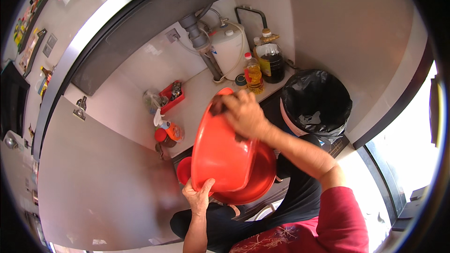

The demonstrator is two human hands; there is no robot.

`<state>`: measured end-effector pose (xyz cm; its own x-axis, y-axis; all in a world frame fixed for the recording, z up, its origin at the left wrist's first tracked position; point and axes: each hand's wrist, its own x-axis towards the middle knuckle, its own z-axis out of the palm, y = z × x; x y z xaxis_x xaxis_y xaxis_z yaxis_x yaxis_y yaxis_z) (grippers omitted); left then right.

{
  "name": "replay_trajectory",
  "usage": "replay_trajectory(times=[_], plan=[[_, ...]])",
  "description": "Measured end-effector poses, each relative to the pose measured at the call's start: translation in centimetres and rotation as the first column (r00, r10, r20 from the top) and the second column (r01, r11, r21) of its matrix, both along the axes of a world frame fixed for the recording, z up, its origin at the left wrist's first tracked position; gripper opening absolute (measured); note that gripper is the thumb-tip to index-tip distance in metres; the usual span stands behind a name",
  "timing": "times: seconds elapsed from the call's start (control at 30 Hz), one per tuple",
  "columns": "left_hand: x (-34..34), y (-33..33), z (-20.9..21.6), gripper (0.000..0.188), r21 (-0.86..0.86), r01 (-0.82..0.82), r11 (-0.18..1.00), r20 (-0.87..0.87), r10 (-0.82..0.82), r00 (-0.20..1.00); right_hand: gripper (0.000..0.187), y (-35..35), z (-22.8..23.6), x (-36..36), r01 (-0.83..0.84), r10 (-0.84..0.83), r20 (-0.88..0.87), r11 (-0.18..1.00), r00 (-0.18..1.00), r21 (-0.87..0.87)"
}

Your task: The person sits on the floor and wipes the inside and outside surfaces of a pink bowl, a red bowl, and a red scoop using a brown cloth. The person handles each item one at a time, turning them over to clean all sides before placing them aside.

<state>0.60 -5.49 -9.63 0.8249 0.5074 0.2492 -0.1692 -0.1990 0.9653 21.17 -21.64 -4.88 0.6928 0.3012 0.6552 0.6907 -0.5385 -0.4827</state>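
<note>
A red plastic basin (220,154) is tilted up on its side in front of me. My left hand (198,197) grips its lower rim, thumb on the outer wall. Against the upper end of the basin my right hand (246,115) presses a dark brown rag (217,106), fingers closed over it. Below, a second, wider red basin (265,171) sits near my legs, partly hidden by the first. A smaller red container (183,170) shows at the left, its shape mostly covered.
The sink cabinet stands open, its left door (103,173) swung out. Inside are a white tank (228,49), an oil bottle (253,75), a large dark-liquid jug (272,68), a red tray (173,100) and a spray bottle (172,130). A black-lined bin (316,98) stands right.
</note>
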Motion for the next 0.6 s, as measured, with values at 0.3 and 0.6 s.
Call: replay_trajectory(times=[0.3,0.6], plan=[[-0.5,1.1,-0.8,0.031,-0.305,-0.002,0.952,0.086,0.030,0.996,0.031,0.0,2.1,-6.7,-0.180,0.177,0.303,0.984,0.936,-0.020],[-3.0,6.3,-2.4,0.051,-0.443,0.174,0.879,0.251,-0.065,0.966,0.034,-5.2,-2.2,7.1,-0.344,0.357,-0.061,0.926,0.932,0.155]])
